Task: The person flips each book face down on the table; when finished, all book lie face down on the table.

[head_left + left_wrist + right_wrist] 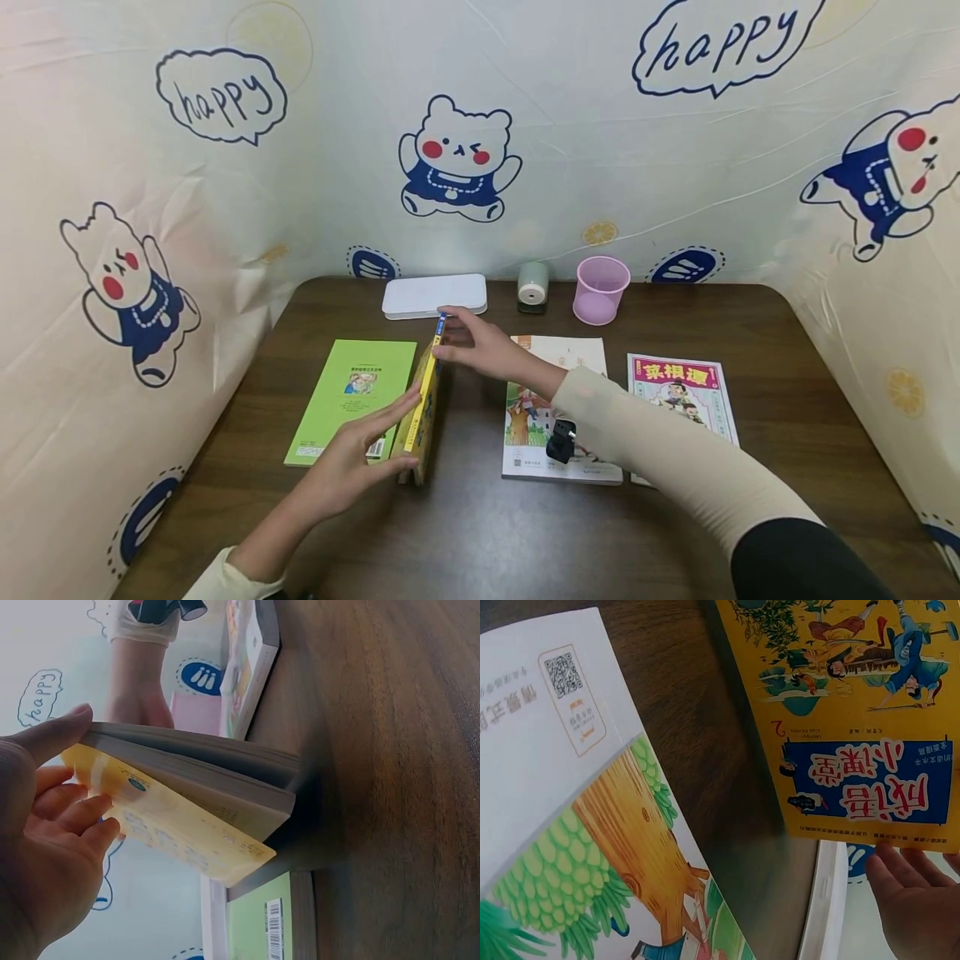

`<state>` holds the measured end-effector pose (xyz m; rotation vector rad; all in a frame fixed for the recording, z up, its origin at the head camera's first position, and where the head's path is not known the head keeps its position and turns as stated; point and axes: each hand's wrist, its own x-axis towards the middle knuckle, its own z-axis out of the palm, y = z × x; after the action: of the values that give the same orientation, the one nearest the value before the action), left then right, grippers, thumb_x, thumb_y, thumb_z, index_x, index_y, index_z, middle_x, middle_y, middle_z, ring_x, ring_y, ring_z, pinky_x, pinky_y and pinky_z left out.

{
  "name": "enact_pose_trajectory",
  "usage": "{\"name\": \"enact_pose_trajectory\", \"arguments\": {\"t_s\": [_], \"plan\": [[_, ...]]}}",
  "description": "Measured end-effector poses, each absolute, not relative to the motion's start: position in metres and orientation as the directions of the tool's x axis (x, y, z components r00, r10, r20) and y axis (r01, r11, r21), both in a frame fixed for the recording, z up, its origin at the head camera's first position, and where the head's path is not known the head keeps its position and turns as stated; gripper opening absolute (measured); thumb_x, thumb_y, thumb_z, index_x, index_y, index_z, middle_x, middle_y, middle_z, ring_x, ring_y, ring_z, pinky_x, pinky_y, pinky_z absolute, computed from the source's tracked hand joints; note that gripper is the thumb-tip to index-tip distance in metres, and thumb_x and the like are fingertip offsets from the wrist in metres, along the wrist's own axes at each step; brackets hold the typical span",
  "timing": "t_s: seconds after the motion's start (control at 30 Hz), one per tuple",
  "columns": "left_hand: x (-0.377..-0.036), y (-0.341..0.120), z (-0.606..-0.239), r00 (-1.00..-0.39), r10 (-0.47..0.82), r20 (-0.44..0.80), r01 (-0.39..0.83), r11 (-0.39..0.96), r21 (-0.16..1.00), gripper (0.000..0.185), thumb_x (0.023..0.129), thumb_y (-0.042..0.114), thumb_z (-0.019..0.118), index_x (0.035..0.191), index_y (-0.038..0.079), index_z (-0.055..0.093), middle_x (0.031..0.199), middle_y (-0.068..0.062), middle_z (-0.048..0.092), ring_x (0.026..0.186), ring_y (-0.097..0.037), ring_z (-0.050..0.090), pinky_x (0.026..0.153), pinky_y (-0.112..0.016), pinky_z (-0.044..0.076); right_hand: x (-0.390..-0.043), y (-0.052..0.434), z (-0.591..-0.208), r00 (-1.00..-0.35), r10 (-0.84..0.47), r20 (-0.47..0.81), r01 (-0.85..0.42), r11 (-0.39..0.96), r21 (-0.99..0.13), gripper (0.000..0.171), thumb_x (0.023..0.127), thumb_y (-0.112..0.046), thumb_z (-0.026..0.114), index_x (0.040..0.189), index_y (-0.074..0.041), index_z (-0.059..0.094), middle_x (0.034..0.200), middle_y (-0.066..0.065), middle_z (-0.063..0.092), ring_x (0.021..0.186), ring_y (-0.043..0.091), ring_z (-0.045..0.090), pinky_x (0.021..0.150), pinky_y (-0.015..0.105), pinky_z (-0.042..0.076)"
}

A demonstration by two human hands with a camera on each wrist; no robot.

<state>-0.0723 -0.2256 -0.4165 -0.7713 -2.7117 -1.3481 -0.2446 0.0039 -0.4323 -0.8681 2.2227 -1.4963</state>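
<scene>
A yellow book point(424, 400) stands on edge, spine up, left of the table's middle. My left hand point(341, 467) holds its near end, with the thumb on the right side and the fingers on the left. At the far end, my right hand point(487, 343) pinches the book near the blue end of the spine. In the left wrist view the cover point(180, 817) flares a little from the pages. The illustrated front point(847, 690), with its blue title panel, faces the right wrist camera. A green book point(337, 417) lies flat just to the left.
Right of the yellow book lie a white illustrated book point(525, 464) and a pink-bordered book point(675, 367), partly under my right forearm. Along the back stand a white flat case point(435, 293), a grey-green device point(533, 282) and a pink cup point(600, 293), before a printed cloth.
</scene>
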Motion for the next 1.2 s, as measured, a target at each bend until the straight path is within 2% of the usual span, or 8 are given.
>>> {"name": "enact_pose_trajectory", "arguments": {"t_s": [0.2, 0.4, 0.57, 0.63, 0.7, 0.87, 1.1, 1.2], "plan": [[-0.073, -0.222, -0.424, -0.842, 0.449, 0.298, 0.511, 0.491, 0.706, 0.078, 0.084, 0.006, 0.084, 0.154, 0.009, 0.049, 0.16, -0.009, 0.044, 0.146, -0.013, 0.042, 0.114, -0.013, 0.032, -0.244, 0.007, -0.434, -0.753, -0.655, 0.062, -0.262, 0.212, -0.941, 0.078, 0.098, -0.035, 0.072, 0.161, -0.016, 0.031, 0.154, 0.013, 0.049, 0.142, 0.026, 0.05, 0.115, 0.037, 0.044], [-0.076, -0.214, -0.433, -0.867, 0.42, 0.268, 0.472, 0.517, 0.714, 0.087, 0.082, 0.012, 0.087, 0.158, 0.015, 0.044, 0.164, -0.003, 0.04, 0.148, -0.02, 0.04, 0.116, -0.014, 0.03, -0.243, 0.014, -0.436, -0.753, -0.656, 0.057, -0.231, 0.182, -0.956, 0.074, 0.1, -0.029, 0.07, 0.16, -0.016, 0.03, 0.156, 0.015, 0.046, 0.144, 0.026, 0.047, 0.117, 0.036, 0.041], [-0.079, -0.209, -0.443, -0.888, 0.412, 0.204, 0.408, 0.503, 0.762, 0.091, 0.085, 0.016, 0.086, 0.161, 0.02, 0.038, 0.167, -0.003, 0.034, 0.15, -0.03, 0.036, 0.113, -0.042, 0.045, -0.241, 0.021, -0.437, -0.747, -0.662, 0.057, -0.212, 0.157, -0.965, 0.07, 0.101, -0.022, 0.068, 0.16, -0.015, 0.029, 0.157, 0.014, 0.044, 0.145, 0.026, 0.046, 0.116, 0.035, 0.043], [-0.08, -0.208, -0.448, -0.893, 0.414, 0.178, 0.382, 0.484, 0.787, 0.09, 0.086, 0.014, 0.085, 0.162, 0.022, 0.036, 0.168, -0.004, 0.033, 0.15, -0.034, 0.035, 0.109, -0.056, 0.046, -0.241, 0.023, -0.44, -0.747, -0.663, 0.051, -0.201, 0.152, -0.968, 0.071, 0.101, -0.022, 0.068, 0.16, -0.016, 0.029, 0.16, 0.014, 0.041, 0.145, 0.027, 0.046, 0.114, 0.037, 0.045], [-0.082, -0.207, -0.451, -0.895, 0.417, 0.16, 0.359, 0.46, 0.812, 0.09, 0.087, 0.012, 0.084, 0.162, 0.024, 0.035, 0.168, -0.005, 0.033, 0.15, -0.036, 0.035, 0.108, -0.061, 0.044, -0.241, 0.026, -0.442, -0.747, -0.664, 0.045, -0.194, 0.152, -0.969, 0.072, 0.101, -0.023, 0.068, 0.161, -0.018, 0.028, 0.162, 0.012, 0.038, 0.145, 0.029, 0.046, 0.113, 0.039, 0.046], [-0.083, -0.202, -0.456, -0.9, 0.413, 0.142, 0.331, 0.434, 0.838, 0.09, 0.086, 0.011, 0.085, 0.161, 0.026, 0.038, 0.167, -0.006, 0.035, 0.15, -0.037, 0.035, 0.109, -0.063, 0.041, -0.241, 0.033, -0.446, -0.734, -0.678, 0.042, -0.194, 0.149, -0.97, 0.078, 0.099, -0.02, 0.071, 0.163, -0.02, 0.025, 0.166, 0.008, 0.033, 0.147, 0.031, 0.043, 0.113, 0.043, 0.046], [-0.082, -0.195, -0.46, -0.909, 0.403, 0.104, 0.31, 0.491, 0.814, 0.092, 0.083, 0.017, 0.088, 0.159, 0.032, 0.039, 0.166, -0.002, 0.037, 0.149, -0.036, 0.039, 0.106, -0.068, 0.044, -0.238, 0.044, -0.453, -0.734, -0.679, -0.008, -0.136, 0.158, -0.978, 0.091, 0.093, -0.017, 0.079, 0.163, -0.027, 0.022, 0.167, 0.006, 0.03, 0.149, 0.031, 0.04, 0.113, 0.044, 0.046], [-0.082, -0.194, -0.463, -0.905, 0.41, 0.11, 0.326, 0.507, 0.798, 0.092, 0.082, 0.018, 0.089, 0.159, 0.033, 0.04, 0.166, -0.001, 0.037, 0.148, -0.034, 0.04, 0.106, -0.065, 0.046, -0.236, 0.047, -0.456, -0.743, -0.669, -0.022, -0.118, 0.162, -0.98, 0.091, 0.093, -0.018, 0.08, 0.163, -0.028, 0.023, 0.167, 0.007, 0.031, 0.149, 0.031, 0.04, 0.115, 0.045, 0.043]]}}
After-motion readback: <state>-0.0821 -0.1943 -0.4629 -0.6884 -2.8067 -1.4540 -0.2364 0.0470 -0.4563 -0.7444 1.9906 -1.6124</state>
